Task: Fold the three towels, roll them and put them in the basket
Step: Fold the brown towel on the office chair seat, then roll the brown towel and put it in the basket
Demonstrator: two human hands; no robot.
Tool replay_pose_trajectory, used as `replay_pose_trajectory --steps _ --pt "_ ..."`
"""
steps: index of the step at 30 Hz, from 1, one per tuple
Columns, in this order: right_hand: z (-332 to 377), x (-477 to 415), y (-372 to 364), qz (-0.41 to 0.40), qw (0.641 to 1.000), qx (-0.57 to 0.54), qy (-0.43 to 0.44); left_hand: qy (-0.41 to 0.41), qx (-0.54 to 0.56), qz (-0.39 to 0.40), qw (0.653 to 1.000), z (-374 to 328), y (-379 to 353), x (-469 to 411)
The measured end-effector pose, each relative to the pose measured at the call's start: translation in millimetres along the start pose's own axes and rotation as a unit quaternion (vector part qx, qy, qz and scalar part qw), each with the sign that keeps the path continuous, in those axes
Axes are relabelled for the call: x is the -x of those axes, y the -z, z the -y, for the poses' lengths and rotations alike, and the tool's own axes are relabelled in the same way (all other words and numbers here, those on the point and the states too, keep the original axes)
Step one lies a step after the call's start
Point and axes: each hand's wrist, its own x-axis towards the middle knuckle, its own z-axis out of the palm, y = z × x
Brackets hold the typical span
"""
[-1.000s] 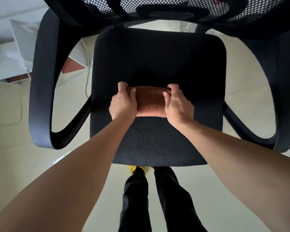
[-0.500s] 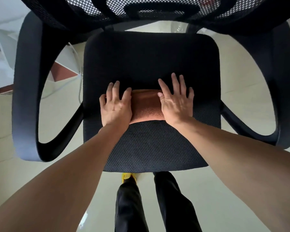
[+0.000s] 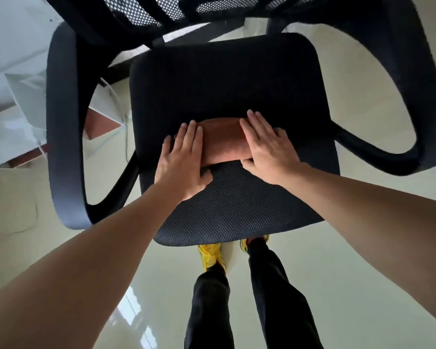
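Our left hand (image 3: 180, 162) and right hand (image 3: 268, 147) press flat, fingers spread, on the roll's (image 3: 223, 141) ends; its axis runs left-right between us

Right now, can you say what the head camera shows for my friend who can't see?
A left hand and a right hand press flat on the two ends of a rolled brown towel on a black chair seat.

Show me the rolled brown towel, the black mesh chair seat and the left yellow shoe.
Rolled brown towel (image 3: 222, 141), head view, middle of the roll's top.
Black mesh chair seat (image 3: 237, 205), head view, bare front mesh.
Left yellow shoe (image 3: 210, 253), head view, its upper.
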Motion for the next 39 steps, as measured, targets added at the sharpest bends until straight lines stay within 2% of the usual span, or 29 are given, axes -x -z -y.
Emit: replay_pose_trajectory --steps 3,8,13,16,18,22,24,26,31,39 --pt "9 -1 -1 -0.046 0.998 0.024 -0.023 0.006 -0.023 -0.015 1.000 1 7 -11" --pt "20 66 20 -0.115 0.993 0.006 -0.027 -0.062 -0.061 -0.051 0.995 -25 42 19" --pt "11 171 61 -0.121 0.991 -0.047 -0.043 -0.143 -0.025 -0.029 0.989 -92 84 83" --pt "-8 247 84 -0.110 0.986 -0.095 -0.086 -0.190 0.000 0.003 0.982 -148 114 109" --pt "-28 302 98 -0.095 0.980 -0.116 -0.132 -0.229 0.005 0.010 0.973 -194 135 114" --pt "-70 388 110 -0.112 0.962 -0.138 -0.205 -0.287 -0.007 0.026 0.958 -288 177 115" --pt "-106 445 113 -0.122 0.945 -0.158 -0.260 -0.329 -0.038 0.024 0.943 -361 201 116" --pt "-127 470 111 -0.132 0.935 -0.168 -0.281 -0.344 -0.048 0.032 0.937 -398 214 114" --pt "-225 584 119 -0.169 0.899 -0.203 -0.351 -0.432 -0.135 0.012 0.892 -550 235 116" --pt "-369 717 169 -0.245 0.848 -0.189 -0.430 -0.521 -0.138 -0.043 0.841 -767 284 107"
